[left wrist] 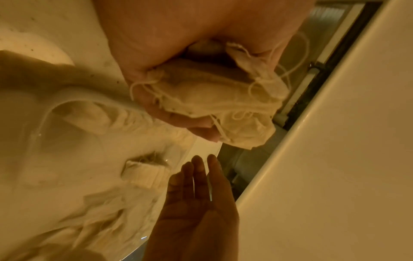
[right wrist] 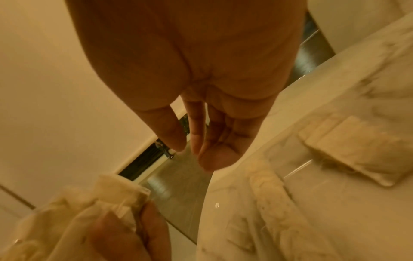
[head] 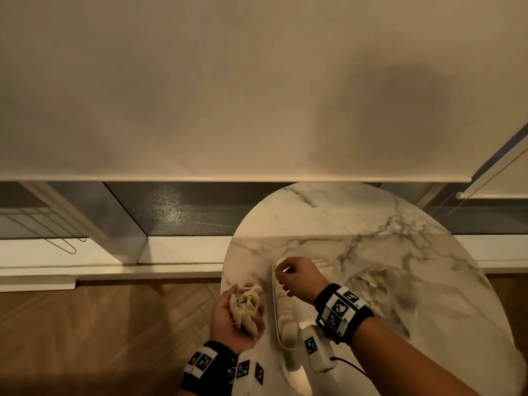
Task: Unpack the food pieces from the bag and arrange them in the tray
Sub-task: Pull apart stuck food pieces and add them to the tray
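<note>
My left hand grips the crumpled bag just off the desk edge; right hand, fingers relaxed and empty, hovers over the clear tray of food pieces. A careless sweep could scatter them.

Left grip clenched, right grip loose

Crumpled cloth bag — pale pieces in tray

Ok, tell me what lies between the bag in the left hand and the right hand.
In the head view, only the tray's near rim and bare marble table separate bag and right hand.
</note>
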Motion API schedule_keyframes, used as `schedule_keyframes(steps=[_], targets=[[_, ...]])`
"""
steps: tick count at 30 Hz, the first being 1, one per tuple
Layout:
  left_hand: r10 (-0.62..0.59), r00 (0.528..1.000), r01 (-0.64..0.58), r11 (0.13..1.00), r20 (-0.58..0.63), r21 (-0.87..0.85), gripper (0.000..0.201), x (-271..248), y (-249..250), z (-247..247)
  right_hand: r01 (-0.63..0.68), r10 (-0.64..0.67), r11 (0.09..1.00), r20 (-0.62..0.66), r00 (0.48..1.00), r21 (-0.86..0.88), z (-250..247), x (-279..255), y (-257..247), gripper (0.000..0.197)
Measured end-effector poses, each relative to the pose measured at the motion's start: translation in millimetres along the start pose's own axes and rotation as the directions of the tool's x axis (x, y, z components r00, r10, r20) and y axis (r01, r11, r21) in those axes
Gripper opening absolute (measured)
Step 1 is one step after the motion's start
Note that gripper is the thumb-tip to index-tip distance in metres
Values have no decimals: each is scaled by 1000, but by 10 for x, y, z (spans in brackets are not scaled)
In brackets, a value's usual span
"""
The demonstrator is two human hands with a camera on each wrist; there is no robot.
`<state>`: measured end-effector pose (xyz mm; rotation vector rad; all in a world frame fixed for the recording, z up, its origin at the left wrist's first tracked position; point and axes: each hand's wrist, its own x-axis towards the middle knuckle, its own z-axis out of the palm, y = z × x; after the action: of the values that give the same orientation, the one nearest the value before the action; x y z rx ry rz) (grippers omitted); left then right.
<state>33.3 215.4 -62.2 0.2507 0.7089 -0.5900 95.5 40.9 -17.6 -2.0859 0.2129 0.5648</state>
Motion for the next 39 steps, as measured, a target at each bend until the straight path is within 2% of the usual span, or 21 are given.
schedule_keyframes(steps=[3, 5, 8, 9, 11, 14, 17, 20, 23, 28, 34, 39], targets=[[77, 996, -79, 996, -38, -49, 29, -53, 206, -136, -20, 34, 990, 101, 994, -137, 312, 241, -173, 11], [101, 995, -103, 992, -21, -75, 27, -117, 322, -178, -42, 78, 971, 144, 986, -236, 547, 439, -243, 22], [124, 992, -125, 989, -9, -84, 22, -197, 484, -254, 3, 74, 864, 133, 988, -503, 837, 712, -278, 50], [139, 990, -140, 986, -17, -92, 26, -243, 525, -272, 6, 77, 826, 123, 989, -564, 921, 782, -293, 53], [174, 984, -177, 979, -42, -100, 35, -315, 563, -280, 10, 102, 779, 143, 984, -627, 1009, 879, -281, 44], [238, 968, -245, 963, -76, -109, 32, -449, 610, -263, 36, 96, 688, 140, 985, -725, 1176, 1009, -190, 40], [268, 956, -281, 953, -117, -115, 35, -504, 663, -317, 75, 5, 664, 105, 994, -744, 1236, 1047, -141, 39], [287, 947, -304, 946, -145, -112, 45, -495, 693, -426, 94, 14, 629, 132, 991, -772, 1239, 1086, -126, 41], [303, 939, -321, 942, -163, -98, 41, -494, 681, -447, 92, 17, 647, 135, 991, -757, 1232, 1118, -149, 47], [264, 959, -277, 949, -101, -147, 28, -412, 633, -408, 118, -39, 655, 122, 992, -746, 1188, 1093, -186, 36], [209, 971, -218, 973, -114, -70, 38, -291, 571, -292, 143, -60, 685, 141, 988, -715, 1073, 1069, -95, 39], [222, 967, -230, 972, -123, -55, 40, -322, 526, -197, 121, -19, 688, 148, 989, -716, 1201, 1075, 15, 35]])
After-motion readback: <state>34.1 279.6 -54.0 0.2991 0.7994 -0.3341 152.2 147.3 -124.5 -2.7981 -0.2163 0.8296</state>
